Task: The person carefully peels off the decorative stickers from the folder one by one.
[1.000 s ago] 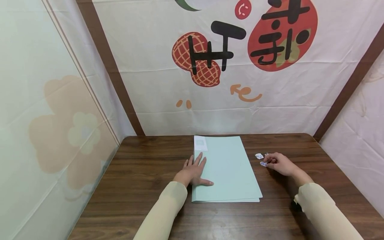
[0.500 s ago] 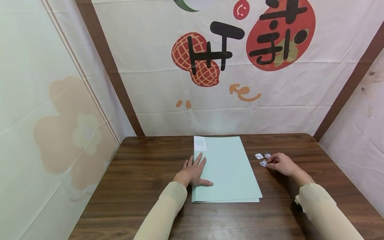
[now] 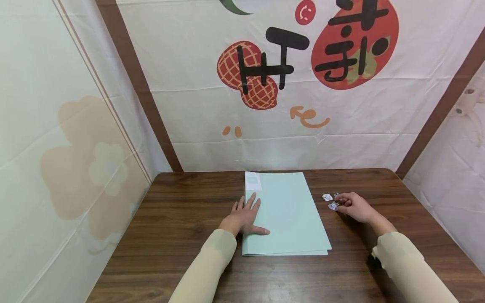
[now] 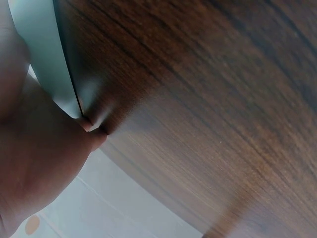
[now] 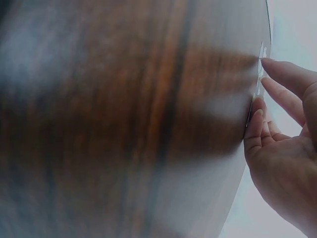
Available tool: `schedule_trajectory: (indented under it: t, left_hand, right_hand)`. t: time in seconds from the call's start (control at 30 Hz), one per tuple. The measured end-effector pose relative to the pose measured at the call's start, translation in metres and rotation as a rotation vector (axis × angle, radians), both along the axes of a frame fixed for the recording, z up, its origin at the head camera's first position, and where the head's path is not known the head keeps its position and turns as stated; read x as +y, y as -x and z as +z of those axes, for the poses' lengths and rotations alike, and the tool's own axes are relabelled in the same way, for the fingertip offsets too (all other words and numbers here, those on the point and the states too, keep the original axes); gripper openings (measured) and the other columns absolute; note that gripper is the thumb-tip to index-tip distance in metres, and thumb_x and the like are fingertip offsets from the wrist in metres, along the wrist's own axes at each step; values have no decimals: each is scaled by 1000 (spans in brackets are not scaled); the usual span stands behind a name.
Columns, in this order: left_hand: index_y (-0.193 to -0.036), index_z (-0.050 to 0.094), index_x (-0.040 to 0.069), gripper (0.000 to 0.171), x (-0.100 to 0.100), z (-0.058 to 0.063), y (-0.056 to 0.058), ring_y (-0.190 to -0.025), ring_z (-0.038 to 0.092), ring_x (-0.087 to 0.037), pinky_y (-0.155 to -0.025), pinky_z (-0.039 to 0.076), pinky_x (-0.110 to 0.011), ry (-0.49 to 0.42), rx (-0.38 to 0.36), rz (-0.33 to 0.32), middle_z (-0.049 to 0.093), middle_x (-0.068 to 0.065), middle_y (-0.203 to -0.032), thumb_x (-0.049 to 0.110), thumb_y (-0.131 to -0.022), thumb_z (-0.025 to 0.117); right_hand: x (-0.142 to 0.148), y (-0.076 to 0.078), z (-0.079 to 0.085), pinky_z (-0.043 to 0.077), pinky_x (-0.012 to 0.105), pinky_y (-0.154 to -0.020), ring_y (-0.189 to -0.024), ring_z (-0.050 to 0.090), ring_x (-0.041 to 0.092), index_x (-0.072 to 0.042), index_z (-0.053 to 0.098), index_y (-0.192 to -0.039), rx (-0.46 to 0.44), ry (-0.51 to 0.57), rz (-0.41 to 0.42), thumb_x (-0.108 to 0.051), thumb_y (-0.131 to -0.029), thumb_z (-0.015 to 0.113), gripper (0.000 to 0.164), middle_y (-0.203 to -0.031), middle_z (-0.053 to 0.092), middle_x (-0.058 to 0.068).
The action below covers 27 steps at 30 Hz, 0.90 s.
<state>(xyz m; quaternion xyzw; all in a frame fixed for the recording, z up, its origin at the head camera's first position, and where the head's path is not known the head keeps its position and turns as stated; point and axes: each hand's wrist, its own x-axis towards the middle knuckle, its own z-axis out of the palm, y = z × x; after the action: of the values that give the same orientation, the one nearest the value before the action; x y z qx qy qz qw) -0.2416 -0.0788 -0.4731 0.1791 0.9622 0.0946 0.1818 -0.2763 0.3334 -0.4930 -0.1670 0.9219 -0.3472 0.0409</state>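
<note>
While the left hand (image 3: 243,217) rested, fingers spread wide, on the left edge of the pale green folder (image 3: 289,216), I saw the right hand (image 3: 356,207) at three small printed cutouts (image 3: 327,197) just right of it. Its fingers were bent, thumb and forefinger narrowly apart; couldn't tell if they gripped any. Everything lay on the wooden table (image 3: 182,210), white label (image 3: 252,181) at the folder's far-left corner.
</note>
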Motion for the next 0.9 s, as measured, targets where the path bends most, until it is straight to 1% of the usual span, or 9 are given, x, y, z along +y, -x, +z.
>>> schedule_trajectory:
  t: [0.2, 0.37, 0.7, 0.9]
  left_hand:
    - [-166, 13, 14, 108, 0, -1, -1, -157, 0, -42, -125, 9, -57, 7, 1, -3, -4, -8, -173, 70, -89, 65]
    - [-166, 13, 14, 108, 0, -1, -1, -157, 0, -42, -125, 10, -57, 8, 3, -3, -3, -8, -173, 69, -89, 65]
    - [-166, 12, 16, 109, -1, 0, -2, -157, -2, -42, -125, 8, -56, 9, -3, -3, -5, -7, -173, 71, -88, 64]
    - [-166, 13, 16, 109, -1, 0, -3, -157, 0, -42, -125, 9, -56, 8, 0, 2, -4, -7, -173, 71, -88, 65]
  right_hand:
    - [-1, -1, 1, 43, 26, -58, -71, 48, 16, 6, 66, -116, 15, 4, 12, 0, -91, 70, 25, -85, 53, 6]
    - [-1, -2, 2, 40, 26, -60, -71, 46, 15, 4, 67, -112, 29, -14, 22, 0, -92, 70, 21, -83, 49, 4]
    - [-3, -4, 3, 41, 27, -61, -73, 48, 16, 6, 68, -114, 20, -30, 10, -3, -92, 70, 23, -86, 53, 6]
    - [-9, -6, 4, 43, 32, -69, -79, 51, 18, 7, 68, -112, 96, -92, -5, -3, -89, 74, 26, -91, 55, 10]
